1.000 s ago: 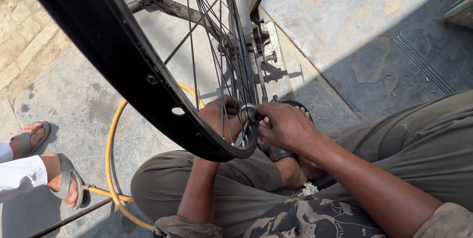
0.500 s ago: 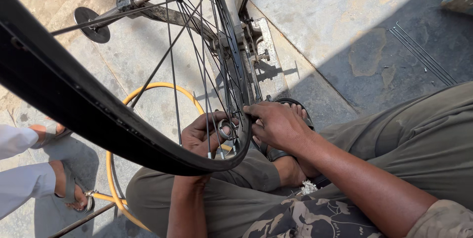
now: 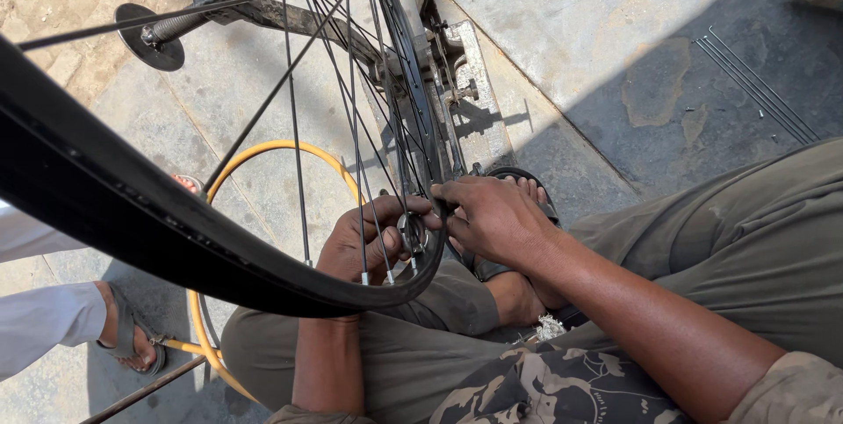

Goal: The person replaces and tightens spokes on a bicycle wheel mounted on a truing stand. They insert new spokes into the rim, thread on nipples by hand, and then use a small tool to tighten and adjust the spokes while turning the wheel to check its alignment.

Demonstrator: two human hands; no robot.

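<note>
Both hands (image 3: 439, 226) closed on a bicycle wheel rim (image 3: 176, 240) above sunlit, cracked concrete pavement (image 3: 615, 29).

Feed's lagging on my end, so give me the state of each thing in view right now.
bicycle wheel rim: bare, no tyre, mounted on a stand.
spokes: laced to the rim.
left hand: behind the spokes, fingers at the rim.
right hand: pinching a small metal tool at the rim.
yellow hose: looped on the ground.
</note>
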